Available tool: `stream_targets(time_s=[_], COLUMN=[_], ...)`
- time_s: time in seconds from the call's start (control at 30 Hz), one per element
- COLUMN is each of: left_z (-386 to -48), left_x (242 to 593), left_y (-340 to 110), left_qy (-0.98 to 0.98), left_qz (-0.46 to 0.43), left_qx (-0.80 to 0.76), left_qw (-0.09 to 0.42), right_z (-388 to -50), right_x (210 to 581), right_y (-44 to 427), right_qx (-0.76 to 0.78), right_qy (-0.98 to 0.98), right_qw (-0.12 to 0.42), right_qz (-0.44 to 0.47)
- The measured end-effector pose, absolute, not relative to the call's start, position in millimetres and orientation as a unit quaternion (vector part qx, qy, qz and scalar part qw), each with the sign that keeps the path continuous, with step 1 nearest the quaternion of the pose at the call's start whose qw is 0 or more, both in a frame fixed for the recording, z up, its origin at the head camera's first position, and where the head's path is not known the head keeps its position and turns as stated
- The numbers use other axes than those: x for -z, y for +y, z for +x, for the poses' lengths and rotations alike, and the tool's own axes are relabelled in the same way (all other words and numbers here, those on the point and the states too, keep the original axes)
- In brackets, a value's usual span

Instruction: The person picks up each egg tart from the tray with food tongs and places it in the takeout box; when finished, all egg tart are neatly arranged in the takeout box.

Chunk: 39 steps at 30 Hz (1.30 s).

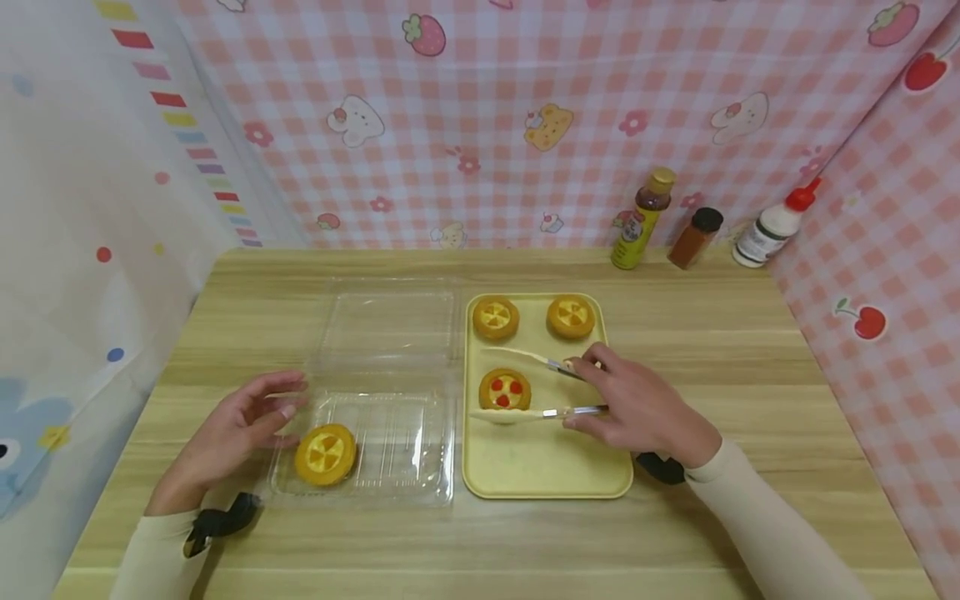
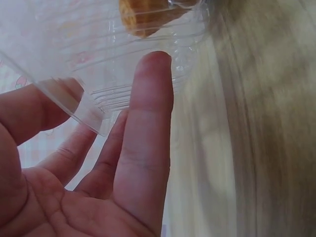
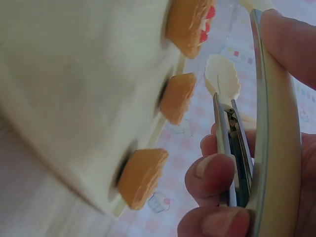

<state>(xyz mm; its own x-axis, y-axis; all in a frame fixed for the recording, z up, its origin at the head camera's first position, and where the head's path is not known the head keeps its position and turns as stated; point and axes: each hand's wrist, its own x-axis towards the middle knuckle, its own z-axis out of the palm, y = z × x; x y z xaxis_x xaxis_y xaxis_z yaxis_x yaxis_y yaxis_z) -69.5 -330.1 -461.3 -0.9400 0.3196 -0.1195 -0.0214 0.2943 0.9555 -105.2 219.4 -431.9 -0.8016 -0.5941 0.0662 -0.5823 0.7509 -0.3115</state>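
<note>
My right hand (image 1: 637, 404) grips a pair of tongs (image 1: 577, 411) with spread cream tips over the yellow tray (image 1: 555, 475). In the head view, a tart with red dots (image 1: 504, 390) appears between those tips. Two tarts with orange wedges, one left (image 1: 496, 317) and one right (image 1: 571, 317), sit at the tray's far end. Another wedge-topped tart (image 1: 326, 455) is in the near left corner of a clear plastic container (image 1: 397, 442). My left hand (image 1: 243, 425) is at the container's left rim, its fingers loosely extended; firm contact cannot be told.
The container's clear lid (image 1: 390, 325) lies folded back behind its base. Along the back right stand a yellow-labelled bottle (image 1: 642, 218), a black-capped spice jar (image 1: 695, 238) and a white bottle with a red tip (image 1: 776, 225). Checked curtains (image 1: 465, 108) border the wooden table.
</note>
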Motion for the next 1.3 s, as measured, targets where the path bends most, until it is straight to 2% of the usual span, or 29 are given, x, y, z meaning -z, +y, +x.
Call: stream_targets(time_s=[0.2, 0.5, 0.77, 1.3], left_z=[-68, -70, -71, -72], left_x=[460, 459, 459, 458], left_y=[-331, -331, -331, -330], left_qy=[0.791, 0.787, 0.785, 0.791], left_qz=[0.098, 0.100, 0.107, 0.102], left_qx=[-0.585, -0.590, -0.592, -0.584], left_qw=[0.147, 0.147, 0.148, 0.152], right_z=[-99, -95, -95, -99], right_x=[436, 444, 446, 426], right_y=[229, 242, 244, 236], right_qx=[0.151, 0.146, 0.145, 0.167], right_qy=[0.941, 0.939, 0.937, 0.929], right_qw=[0.024, -0.015, -0.027, -0.047], right_qz=[-0.303, -0.311, -0.318, -0.326])
